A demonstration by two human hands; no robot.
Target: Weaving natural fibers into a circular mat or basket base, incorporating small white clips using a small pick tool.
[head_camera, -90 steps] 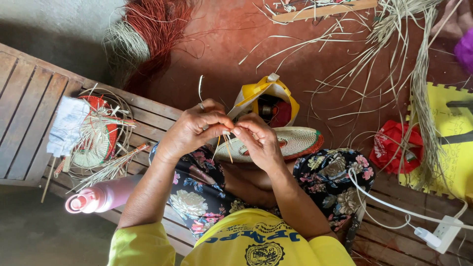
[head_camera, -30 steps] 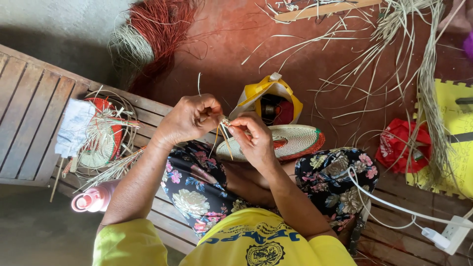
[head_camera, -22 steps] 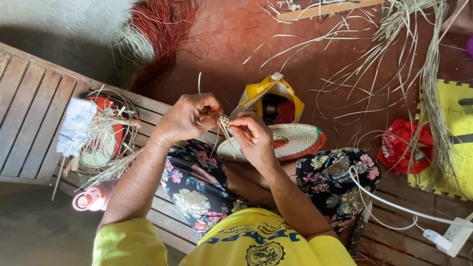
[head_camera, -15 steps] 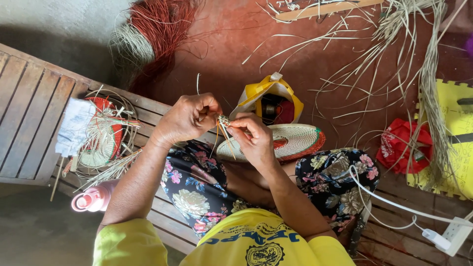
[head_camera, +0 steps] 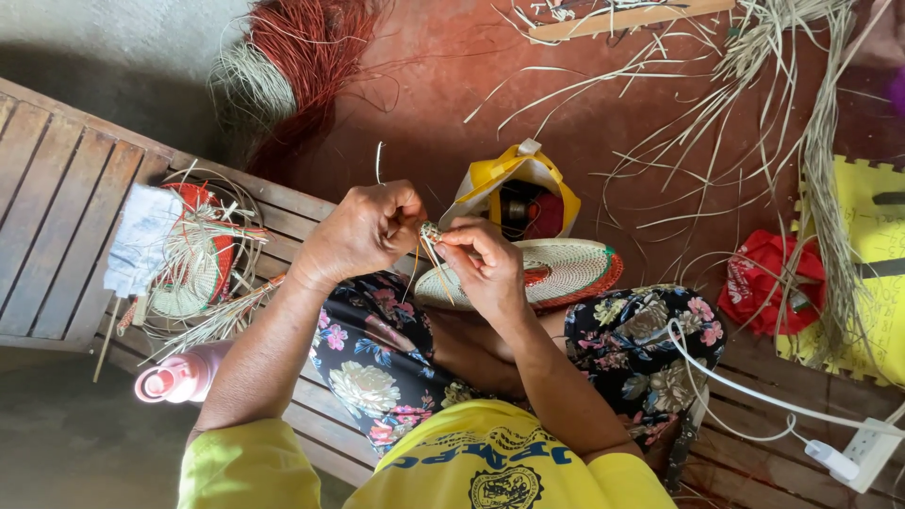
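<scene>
1. The left hand point(head_camera: 363, 231) is curled shut, fingertips pinching one side of a small coiled start of weaving point(head_camera: 431, 232) made of pale straw.
2. The right hand point(head_camera: 487, 269) pinches the other side of that same coil between thumb and forefinger. Loose strands point(head_camera: 436, 269) hang down from it over the lap.
3. The coil sits between both hands, above the knees, just near of a yellow bag point(head_camera: 514, 184) on the red floor point(head_camera: 603, 132).
4. Judging by size, the coil is only a few turns along, so most of its weaving appears left to do.
5. A finished-looking round woven mat point(head_camera: 566, 271), pale with a red and green rim, rests on the right knee.
6. On the wooden desk point(head_camera: 57, 207) to the left lie another round woven piece point(head_camera: 193, 269), straw bundles and a pale cloth point(head_camera: 141, 240); a pink bottle point(head_camera: 179, 377) stands near.
7. Right of the lap lie a crumpled red bag point(head_camera: 773, 283) and a yellow foam mat point(head_camera: 872, 254).
8. Far left lies a bundle of red-dyed fibre point(head_camera: 311, 47); raw straw point(head_camera: 801, 85) spreads far right.
</scene>
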